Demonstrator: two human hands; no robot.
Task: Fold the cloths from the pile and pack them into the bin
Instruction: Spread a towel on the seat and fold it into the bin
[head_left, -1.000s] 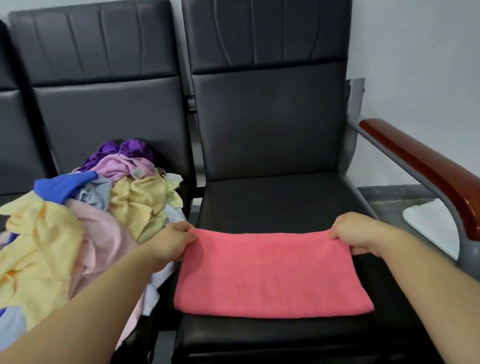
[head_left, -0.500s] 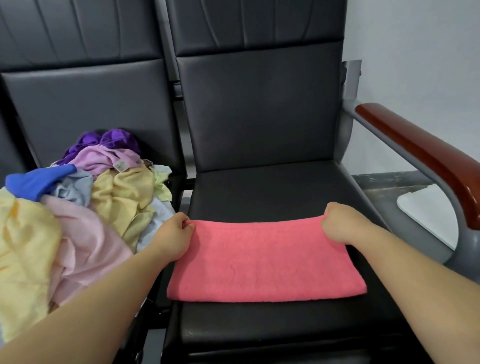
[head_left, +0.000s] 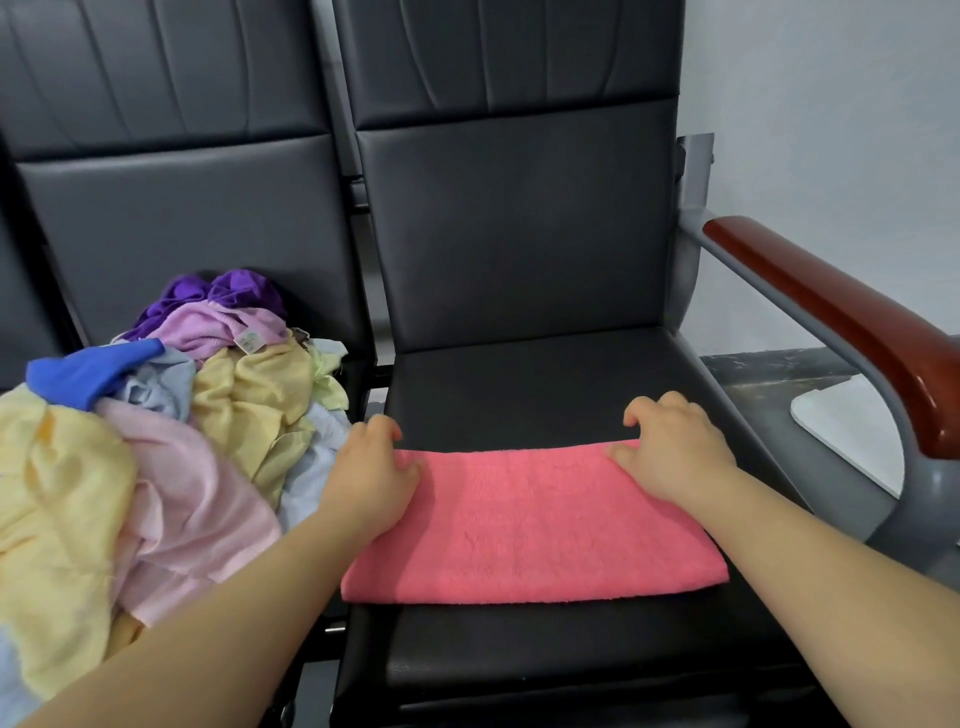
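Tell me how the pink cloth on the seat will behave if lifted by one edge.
The pink cloth probably droops and unfolds, being soft fuzzy fabric. It looks light, lying thin and flat. It may slide on the smooth seat.

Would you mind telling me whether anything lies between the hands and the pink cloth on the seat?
Nothing visible does: the left hand and right hand rest directly on the pink cloth's far corners.

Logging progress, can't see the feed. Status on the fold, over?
Left hand and right hand rest loosely on far corners of the pink cloth. It lies folded flat on the seat. Pile on the next seat, nothing blocking; no bin in view.
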